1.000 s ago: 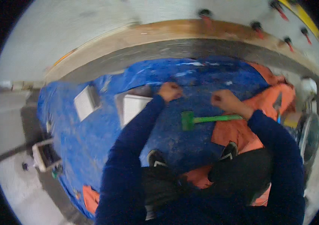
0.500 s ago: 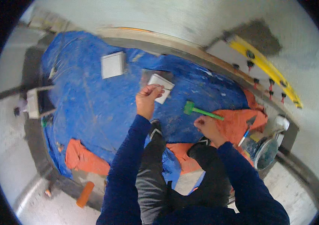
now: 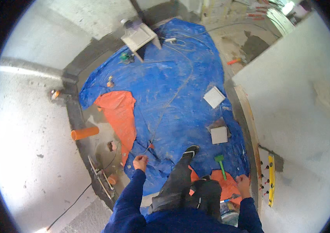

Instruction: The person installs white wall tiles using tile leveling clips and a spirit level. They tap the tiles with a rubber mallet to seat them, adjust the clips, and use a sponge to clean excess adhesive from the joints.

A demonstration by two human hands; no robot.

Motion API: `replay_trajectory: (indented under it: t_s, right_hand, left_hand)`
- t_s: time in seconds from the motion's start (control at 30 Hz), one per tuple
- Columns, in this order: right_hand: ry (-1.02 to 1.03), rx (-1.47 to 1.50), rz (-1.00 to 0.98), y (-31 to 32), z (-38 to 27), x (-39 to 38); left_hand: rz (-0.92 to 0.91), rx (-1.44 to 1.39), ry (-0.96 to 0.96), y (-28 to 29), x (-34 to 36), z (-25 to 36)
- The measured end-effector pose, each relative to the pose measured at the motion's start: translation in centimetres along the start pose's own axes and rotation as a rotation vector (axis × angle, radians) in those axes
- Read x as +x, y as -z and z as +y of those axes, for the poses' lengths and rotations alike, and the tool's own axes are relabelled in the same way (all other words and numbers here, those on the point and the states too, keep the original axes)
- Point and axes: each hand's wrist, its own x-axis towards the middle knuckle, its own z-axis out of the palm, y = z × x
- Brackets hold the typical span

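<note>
My left hand (image 3: 141, 162) is raised over the lower part of the blue tarp (image 3: 161, 105), its fingers curled together. Whether something small is in them I cannot make out. Lower right, my right hand (image 3: 243, 184) hangs with loosely bent fingers and nothing visible in it. It is beside an orange cloth (image 3: 227, 181), close to a green mallet (image 3: 221, 165) lying on the tarp. Beyond the mallet are a white square tile (image 3: 219, 135) on a darker piece and, farther off, a stack of white tiles (image 3: 214, 97).
A yellow spirit level (image 3: 271, 180) is at the right wall beside several red-and-black fittings. A partly hidden bucket (image 3: 230, 218) stands by my right forearm. Far off is a white stool-like stand (image 3: 138, 37). An orange pipe (image 3: 85, 133) and a cable (image 3: 71, 205) lie left.
My view has turned left, showing more of the left wall and floor. My left hand has moved away from the nearer tile; the mallet and tiles still lie on the tarp.
</note>
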Motion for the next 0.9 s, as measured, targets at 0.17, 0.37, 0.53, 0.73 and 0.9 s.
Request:
replay_trajectory:
  t_s: [0.17,0.37,0.53,0.73,0.9]
  right_hand:
    - [-0.013,0.154,-0.083,1.3,-4.5,3.6]
    - [0.026,0.061,-0.234,0.8,-6.5,3.3]
    - [0.441,-0.278,-0.51,0.5,-6.1,1.5]
    - [-0.116,-0.063,-0.303,2.6,-21.1,11.1]
    - [0.074,0.434,-0.129,9.0,-40.7,19.6]
  left_hand:
    - [0.316,-0.213,0.161,6.8,-1.9,0.1]
    - [0.344,-0.384,0.161,5.5,-2.1,7.8]
    - [0.091,-0.503,0.047,-0.6,5.2,20.3]
    - [0.014,-0.295,0.087,-11.7,14.7,34.6]
    - [-0.235,-0.259,-0.071,-27.1,17.7,47.3]
